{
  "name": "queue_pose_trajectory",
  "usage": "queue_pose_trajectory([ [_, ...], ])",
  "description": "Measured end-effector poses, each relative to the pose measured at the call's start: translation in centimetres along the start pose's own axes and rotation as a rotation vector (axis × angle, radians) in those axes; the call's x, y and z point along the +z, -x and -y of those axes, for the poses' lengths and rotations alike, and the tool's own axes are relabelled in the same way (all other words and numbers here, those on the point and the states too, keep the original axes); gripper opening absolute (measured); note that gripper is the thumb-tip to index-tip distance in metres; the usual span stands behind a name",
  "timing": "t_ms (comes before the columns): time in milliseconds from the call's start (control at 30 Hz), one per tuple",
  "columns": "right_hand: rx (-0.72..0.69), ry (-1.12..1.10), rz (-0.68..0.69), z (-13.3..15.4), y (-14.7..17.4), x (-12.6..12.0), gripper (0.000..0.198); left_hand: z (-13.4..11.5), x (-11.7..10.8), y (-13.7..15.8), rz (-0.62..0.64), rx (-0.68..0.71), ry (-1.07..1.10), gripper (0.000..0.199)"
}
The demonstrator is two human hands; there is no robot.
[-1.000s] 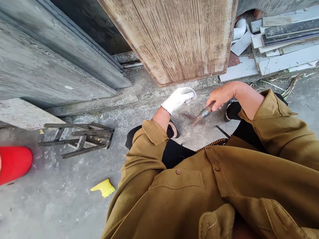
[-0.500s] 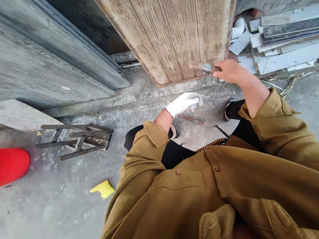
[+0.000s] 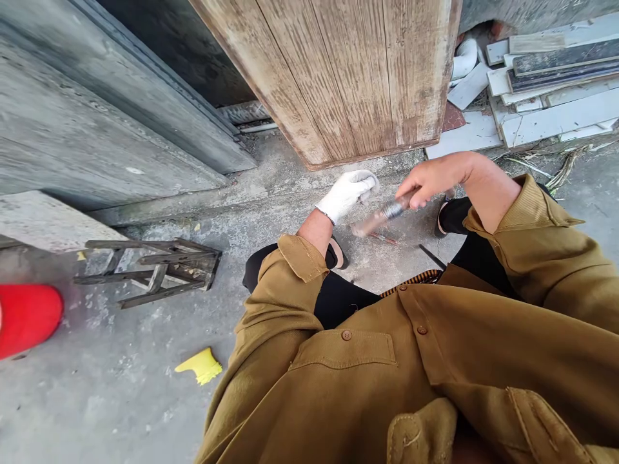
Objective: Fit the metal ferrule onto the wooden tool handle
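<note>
Timber frame (image 3: 159,261) lies well to the left of the grip, on the concrete floor (image 3: 130,386). Left hand (image 3: 349,194), in a white glove, is nearer, just left of the tool's blurred free end; its fingers are curled toward the thumb, and whether they enclose anything cannot be told. The wire-bound tool (image 3: 391,211) extends from the right hand (image 3: 414,185), slanting down and left above a thin reddish rod (image 3: 388,241). That bare hand grasps the tool firmly around its rear portion, behind the silvery winding. Stacked boards (image 3: 556,84) lie beyond the grip, up and to the right.

Handling: the tool appears to be stiff, fairly light and not fragile. The brown rear portion should offer dry, secure purchase; hold there, as the winding may be smoother and its wire ends could scratch bare skin.
</note>
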State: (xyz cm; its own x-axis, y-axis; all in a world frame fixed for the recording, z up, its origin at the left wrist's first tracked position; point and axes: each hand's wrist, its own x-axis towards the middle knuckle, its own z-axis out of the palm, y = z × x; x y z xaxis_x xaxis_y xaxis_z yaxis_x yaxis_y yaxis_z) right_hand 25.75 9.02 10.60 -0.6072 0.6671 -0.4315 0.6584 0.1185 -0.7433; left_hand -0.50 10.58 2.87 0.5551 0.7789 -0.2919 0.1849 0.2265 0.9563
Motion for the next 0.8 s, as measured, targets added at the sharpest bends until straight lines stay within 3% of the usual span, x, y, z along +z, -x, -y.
queue_pose_trajectory([
  [100, 0.005, -0.101, -0.080, 0.2, 0.7, -1.4, 0.034, 0.5, 0.2, -0.2, -0.056, -0.033, 0.018, 0.026],
  [233, 0.037, -0.279, -0.401, -0.2, 0.6, -1.9, 0.036, 0.7, 1.2, 0.4, 0.190, -0.009, 0.032, 0.027],
  [333, 0.175, -0.074, -0.469, -0.8, -0.4, -1.8, 0.035, 0.2, 1.9, 1.0, 0.289, -0.003, 0.027, 0.026],
  [400, 0.303, 0.173, -0.367, -1.2, -1.3, -1.5, 0.031, -0.2, 2.0, 1.2, 0.322, 0.014, 0.031, 0.025],
  [500, 0.414, 0.433, 0.012, -1.1, -2.3, -0.4, 0.019, -0.7, 1.8, 1.5, 0.338, 0.034, -0.003, 0.022],
  [567, 0.383, 0.459, 0.288, -0.5, -2.5, 0.6, 0.014, -0.7, 1.5, 1.5, 0.309, 0.035, -0.047, 0.020],
  [633, 0.297, 0.392, 0.479, 0.4, -2.2, 1.5, 0.009, -0.5, 1.0, 1.3, 0.280, 0.026, -0.077, 0.021],
  [733, 0.153, 0.177, 0.535, 1.9, -0.9, 1.4, 0.007, -0.1, 0.5, 1.0, 0.201, 0.028, -0.093, 0.024],
  [800, 0.092, 0.040, 0.391, 2.6, 0.2, 0.5, 0.011, 0.1, 0.3, 0.8, 0.111, 0.053, -0.082, 0.029],
])
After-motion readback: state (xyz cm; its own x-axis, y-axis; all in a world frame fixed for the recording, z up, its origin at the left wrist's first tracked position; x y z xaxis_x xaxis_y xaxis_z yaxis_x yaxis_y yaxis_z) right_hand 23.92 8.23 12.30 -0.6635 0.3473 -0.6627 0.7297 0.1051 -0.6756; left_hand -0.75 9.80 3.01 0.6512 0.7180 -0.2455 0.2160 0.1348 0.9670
